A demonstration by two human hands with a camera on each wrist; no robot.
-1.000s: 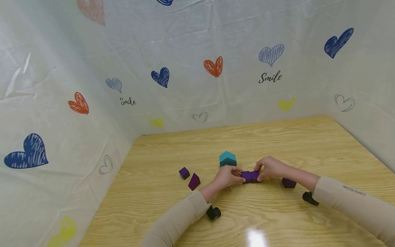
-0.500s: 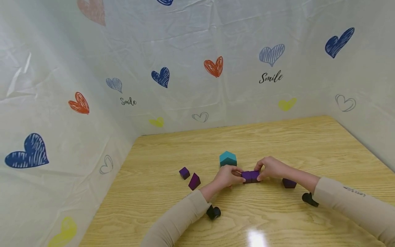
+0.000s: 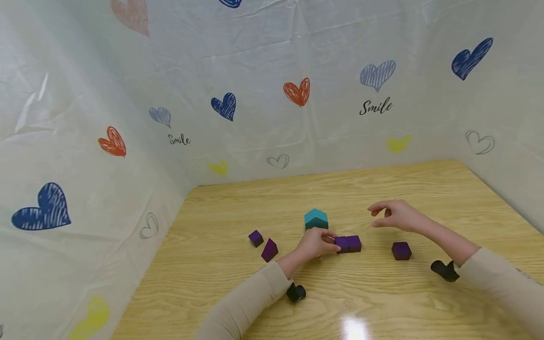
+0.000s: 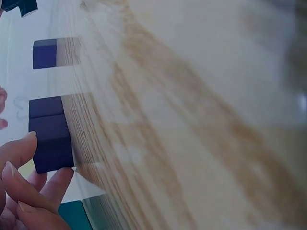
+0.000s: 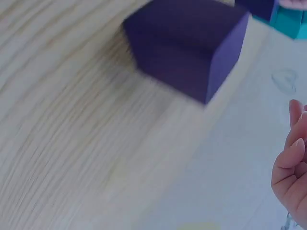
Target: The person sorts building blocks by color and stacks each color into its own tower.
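Observation:
Two purple blocks stand side by side, touching, on the wooden table. My left hand holds the left one of the pair; in the left wrist view the thumb and fingers lie against that near block. My right hand is raised to the right of the pair and carries nothing, its thumb and fingers apart. Below it on the table sits a separate purple block, large in the right wrist view. A teal block stands just behind my left hand, which partly covers it.
To the left lie a small purple cube and a magenta slanted block. Black wrist cameras sit at both wrists. A white sheet with printed hearts hangs behind the table.
My right hand has let go of the right block of the pair and moved up and right, uncovering the separate purple block. The left hand stays on its block.

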